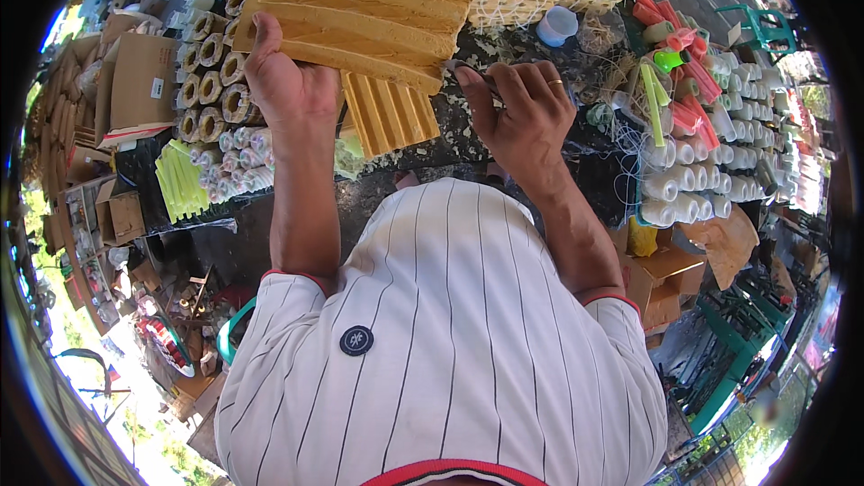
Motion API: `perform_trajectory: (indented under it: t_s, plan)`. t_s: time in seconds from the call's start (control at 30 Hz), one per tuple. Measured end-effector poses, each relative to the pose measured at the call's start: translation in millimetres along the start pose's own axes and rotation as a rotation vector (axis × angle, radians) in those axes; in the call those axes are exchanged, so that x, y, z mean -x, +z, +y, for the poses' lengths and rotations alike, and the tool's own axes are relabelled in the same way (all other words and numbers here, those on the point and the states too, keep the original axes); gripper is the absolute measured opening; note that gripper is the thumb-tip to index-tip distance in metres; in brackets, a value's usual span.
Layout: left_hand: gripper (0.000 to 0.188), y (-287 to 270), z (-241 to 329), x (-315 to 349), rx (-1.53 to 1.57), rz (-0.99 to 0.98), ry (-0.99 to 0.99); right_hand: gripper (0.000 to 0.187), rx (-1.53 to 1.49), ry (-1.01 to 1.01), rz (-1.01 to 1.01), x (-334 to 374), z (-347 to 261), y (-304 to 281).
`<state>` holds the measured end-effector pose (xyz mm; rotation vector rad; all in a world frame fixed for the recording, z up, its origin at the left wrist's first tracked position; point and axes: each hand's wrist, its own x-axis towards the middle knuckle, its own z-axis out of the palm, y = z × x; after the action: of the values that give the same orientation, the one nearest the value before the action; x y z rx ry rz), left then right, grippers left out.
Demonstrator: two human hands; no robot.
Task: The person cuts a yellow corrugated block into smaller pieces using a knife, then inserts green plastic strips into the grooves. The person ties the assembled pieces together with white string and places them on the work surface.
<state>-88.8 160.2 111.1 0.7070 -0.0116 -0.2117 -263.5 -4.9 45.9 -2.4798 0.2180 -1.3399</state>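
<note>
A large yellow-brown slab (pixel 378 9) with long parallel grooves is held tilted over the work table. My left hand (pixel 292 85) grips its near left edge, palm up, with the thumb along the side and the fingers hidden beneath. My right hand (pixel 526 112) is beside the slab's near right corner, its fingers curled and a ring on one of them. A thin dark thing seems to be pinched between thumb and forefinger there, too small to name. Under the slab, a smaller grooved yellow piece (pixel 391 112) lies closer to me.
Hexagonal-ended rolls (pixel 211 81) and wrapped bundles (pixel 238 162) are stacked left, by a cardboard box (pixel 139 81). A whitish plastic cup (pixel 557 26) stands beyond my right hand. White rolls (pixel 684 180) and red pieces (pixel 693 117) crowd the right. Pale flakes litter the dark table (pixel 468 130).
</note>
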Motion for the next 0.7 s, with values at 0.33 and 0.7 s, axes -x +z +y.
perform_trajectory:
  t_s: [0.33, 0.7]
  plan:
    - [0.043, -1, 1, 0, -0.019, 0.000, 0.022, 0.041, -0.536, 0.583, -0.461, -7, -18, -21]
    - [0.047, -3, -9, 16, -0.022, 0.024, -0.127, 0.055, -1.269, 0.799, -0.296, -2, -9, -22]
